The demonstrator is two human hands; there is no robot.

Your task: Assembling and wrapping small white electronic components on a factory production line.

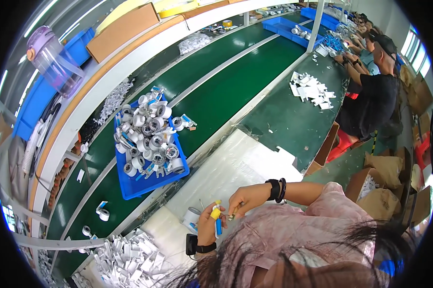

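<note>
My left hand [207, 229], with a dark band and a small black box at its wrist, is closed around a slim blue and white part [219, 226]. Bright yellow shows at its fingertips; whether that is finger covers or part of the piece, I cannot tell. Just to its right, my right hand [249, 198] pinches a tiny greenish metallic piece [231, 217], too small to name. Beside my left hand, a white cylindrical housing [192, 215] with a blue strip lies on the pale sheet [216, 168] covering the bench.
A blue tray [151, 188] heaped with white round housings sits across the green conveyor [235, 77]. White plastic pieces [130, 257] pile up at lower left, others [312, 90] on the bench ahead. A shelf holds a purple bottle [55, 62]. Co-workers [375, 96] sit at right.
</note>
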